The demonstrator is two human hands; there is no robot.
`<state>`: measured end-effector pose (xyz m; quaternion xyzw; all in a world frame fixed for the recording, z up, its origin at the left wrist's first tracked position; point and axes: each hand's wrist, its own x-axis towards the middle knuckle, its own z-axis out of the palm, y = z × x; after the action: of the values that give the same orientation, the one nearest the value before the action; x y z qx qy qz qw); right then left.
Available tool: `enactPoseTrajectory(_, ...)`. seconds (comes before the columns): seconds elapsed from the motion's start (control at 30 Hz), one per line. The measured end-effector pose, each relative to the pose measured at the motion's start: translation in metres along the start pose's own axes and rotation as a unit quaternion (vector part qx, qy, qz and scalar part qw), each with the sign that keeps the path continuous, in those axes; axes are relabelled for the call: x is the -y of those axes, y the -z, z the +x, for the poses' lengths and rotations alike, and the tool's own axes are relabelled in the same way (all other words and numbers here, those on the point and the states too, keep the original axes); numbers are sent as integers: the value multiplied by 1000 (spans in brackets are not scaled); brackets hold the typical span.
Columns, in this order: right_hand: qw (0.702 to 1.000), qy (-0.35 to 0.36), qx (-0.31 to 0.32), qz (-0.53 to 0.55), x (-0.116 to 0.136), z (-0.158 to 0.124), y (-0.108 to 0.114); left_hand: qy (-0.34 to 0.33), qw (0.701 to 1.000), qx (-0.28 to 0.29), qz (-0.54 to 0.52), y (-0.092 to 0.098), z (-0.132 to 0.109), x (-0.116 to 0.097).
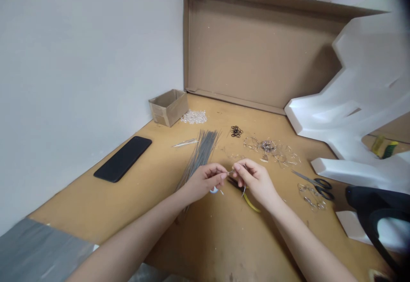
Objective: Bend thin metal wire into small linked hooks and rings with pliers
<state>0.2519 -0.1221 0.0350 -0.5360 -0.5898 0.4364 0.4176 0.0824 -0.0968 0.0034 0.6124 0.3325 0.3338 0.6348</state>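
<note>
My left hand and my right hand meet over the middle of the table, both with fingers pinched. Between them runs a thin wire, its left part in my left fingertips. A curved length of the wire hangs below my right fingers. Pliers with yellow handles lie under my right hand, their jaws partly hidden. Behind my left hand lies a bundle of straight grey wires. Beyond my right hand are loosely bent wire pieces in a tangled pile.
A black phone lies at the left. A small cardboard box stands behind, beside clear beads. Black rings lie at the back. Scissors and more bent wire are at right, near white foam.
</note>
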Motion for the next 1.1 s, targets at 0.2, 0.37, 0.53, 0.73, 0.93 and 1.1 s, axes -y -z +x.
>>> enactPoseTrajectory(0.2, 999, -12, -34, -4, 4, 1, 3, 49, 997, 25, -58, 6, 1, -6)
enactPoseTrajectory(0.37, 996, 35, -2, -86, -3, 0, 3, 5, 1000, -24, 5, 5, 0, -5)
enactPoseTrajectory(0.53, 998, 6, 14, -57, -3, 0, 3, -17, 997, -35, 65, 3, -2, -9)
enactPoseTrajectory(0.73, 999, -42, 11, -21, 3, 2, 5, -10, 998, -35, 51, 4, -2, -9)
enactPoseTrajectory(0.93, 991, 49, 1, -123, 6, -2, 8, 18, 998, -56, 8, 4, -1, -7)
enactPoseTrajectory(1.1, 990, 42, 7, -133, 9, -4, 8, -1, 999, -52, 10, 5, -2, -4)
